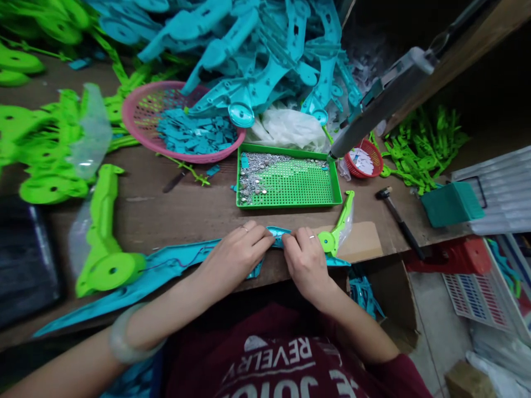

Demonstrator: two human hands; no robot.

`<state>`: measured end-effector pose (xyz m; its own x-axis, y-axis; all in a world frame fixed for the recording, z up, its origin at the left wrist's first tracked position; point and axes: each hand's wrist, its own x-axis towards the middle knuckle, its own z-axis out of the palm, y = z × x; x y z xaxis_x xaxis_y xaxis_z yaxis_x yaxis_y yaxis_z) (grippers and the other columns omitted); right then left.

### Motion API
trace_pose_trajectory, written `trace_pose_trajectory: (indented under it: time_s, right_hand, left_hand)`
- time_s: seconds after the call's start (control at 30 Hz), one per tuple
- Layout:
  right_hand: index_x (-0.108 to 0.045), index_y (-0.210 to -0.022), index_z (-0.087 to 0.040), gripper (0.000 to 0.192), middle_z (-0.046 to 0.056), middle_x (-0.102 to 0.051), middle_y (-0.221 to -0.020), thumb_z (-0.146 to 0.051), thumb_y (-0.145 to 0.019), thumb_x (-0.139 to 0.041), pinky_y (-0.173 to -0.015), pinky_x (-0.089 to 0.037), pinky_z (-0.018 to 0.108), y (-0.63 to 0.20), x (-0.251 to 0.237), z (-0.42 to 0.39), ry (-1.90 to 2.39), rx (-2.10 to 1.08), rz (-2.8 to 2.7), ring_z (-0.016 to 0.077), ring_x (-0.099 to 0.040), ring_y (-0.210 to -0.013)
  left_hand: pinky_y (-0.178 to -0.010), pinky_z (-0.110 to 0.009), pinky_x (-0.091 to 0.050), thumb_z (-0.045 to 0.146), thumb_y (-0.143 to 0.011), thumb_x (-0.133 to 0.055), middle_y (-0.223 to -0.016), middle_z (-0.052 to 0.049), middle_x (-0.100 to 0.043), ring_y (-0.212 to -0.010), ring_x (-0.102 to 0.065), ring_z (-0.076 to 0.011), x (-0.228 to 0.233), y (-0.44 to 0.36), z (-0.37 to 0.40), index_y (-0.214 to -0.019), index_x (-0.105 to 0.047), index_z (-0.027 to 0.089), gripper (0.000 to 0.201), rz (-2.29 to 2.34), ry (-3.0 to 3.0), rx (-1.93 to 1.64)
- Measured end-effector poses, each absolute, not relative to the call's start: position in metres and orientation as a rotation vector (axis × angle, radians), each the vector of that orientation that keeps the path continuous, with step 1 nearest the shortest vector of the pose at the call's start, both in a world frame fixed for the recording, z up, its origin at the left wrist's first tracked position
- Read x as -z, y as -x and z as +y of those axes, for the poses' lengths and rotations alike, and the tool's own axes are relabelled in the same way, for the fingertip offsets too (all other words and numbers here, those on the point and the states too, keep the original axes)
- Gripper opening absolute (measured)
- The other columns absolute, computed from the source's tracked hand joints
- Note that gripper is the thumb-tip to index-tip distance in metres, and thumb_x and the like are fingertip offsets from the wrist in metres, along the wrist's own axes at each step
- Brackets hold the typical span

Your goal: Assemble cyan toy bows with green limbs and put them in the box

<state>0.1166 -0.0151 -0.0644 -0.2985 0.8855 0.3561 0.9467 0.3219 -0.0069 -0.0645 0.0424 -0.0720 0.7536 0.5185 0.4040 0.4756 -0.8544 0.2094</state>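
A long teal plastic part [166, 265] lies along the near edge of the wooden workbench [186, 210]. My left hand [238, 251] presses down on its middle with the fingers curled over it. My right hand [305, 257] pinches the same part just to the right, fingertips almost touching the left hand's. A small green plastic piece [334, 235] in a clear bag lies right beside my right hand.
A green tray [290, 185] holds several small metal pieces. Behind it are a pink basket [141, 119] of teal chips, heaps of teal parts [265, 50] and green parts [45, 143]. A hanging power screwdriver [381, 105], small red basket [365, 160] and hammer [400, 221] sit right.
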Motion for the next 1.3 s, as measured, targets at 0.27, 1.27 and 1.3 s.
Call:
trace_pose_trajectory:
  time_s: [0.27,1.27,1.3]
  right_hand:
    - [-0.064,-0.088,-0.017,0.026,0.008,-0.055,-0.084,-0.011,-0.102,-0.043,-0.067,-0.035,0.036,-0.111,0.068,-0.014,1.647,0.298,-2.256,0.0223,-0.043,-0.08]
    - [-0.069,-0.097,-0.018,0.029,0.007,-0.052,-0.089,-0.008,-0.096,-0.042,-0.072,-0.042,0.035,-0.121,0.063,-0.002,1.622,-0.102,-2.254,0.0222,-0.045,-0.086]
    - [-0.069,-0.097,-0.018,0.029,0.007,-0.053,-0.089,-0.009,-0.097,-0.042,-0.072,-0.043,0.036,-0.121,0.062,-0.001,1.649,-0.12,-2.257,0.0225,-0.046,-0.087]
  left_hand:
    - [-0.077,-0.037,-0.055,0.008,-0.099,-0.042,-0.092,-0.01,-0.061,-0.088,-0.056,-0.0255,0.074,0.064,0.038,-0.109,-0.064,0.009,0.025,0.851,-2.831,-0.702]
    - [-0.073,-0.035,-0.052,0.009,-0.097,-0.047,-0.11,-0.013,-0.061,-0.101,-0.057,-0.0273,0.084,0.055,0.031,-0.106,-0.067,0.012,0.022,1.095,-2.683,-0.593]
    - [-0.073,-0.036,-0.052,0.009,-0.097,-0.046,-0.11,-0.013,-0.061,-0.1,-0.057,-0.0274,0.083,0.055,0.032,-0.105,-0.067,0.011,0.023,1.093,-2.68,-0.58]
